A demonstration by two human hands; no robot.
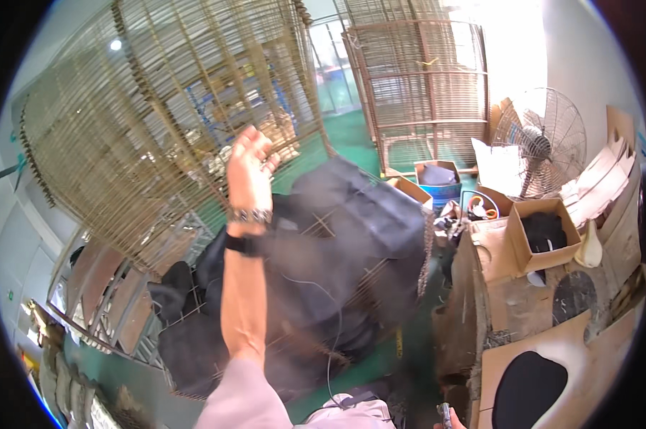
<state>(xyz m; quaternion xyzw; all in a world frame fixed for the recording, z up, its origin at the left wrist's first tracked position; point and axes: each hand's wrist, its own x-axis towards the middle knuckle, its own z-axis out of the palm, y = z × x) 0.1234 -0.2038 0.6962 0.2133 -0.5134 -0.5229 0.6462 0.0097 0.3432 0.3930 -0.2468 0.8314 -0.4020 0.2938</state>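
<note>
My left hand (251, 168) is raised at arm's length, its fingers extended and slightly bent and the thumb apart. It is against or just in front of a large brown wire rack (173, 93), which tilts up across the upper left; whether they touch I cannot tell. Beneath the arm, dark sheet pieces (366, 207) are spread over another wire rack, with wires showing between them. Only the fingers of my right hand (456, 419) show at the lower edge, closed around a small metal tool (445, 413), whose kind is mostly hidden.
On the right stands a cardboard-covered bench (512, 314) bearing a black rounded pad (529, 390) and an open carton (544, 236) with dark pieces. Behind are a large fan (541, 146) and an upright wire rack (426, 93). A thin cable (339, 314) hangs below my left arm.
</note>
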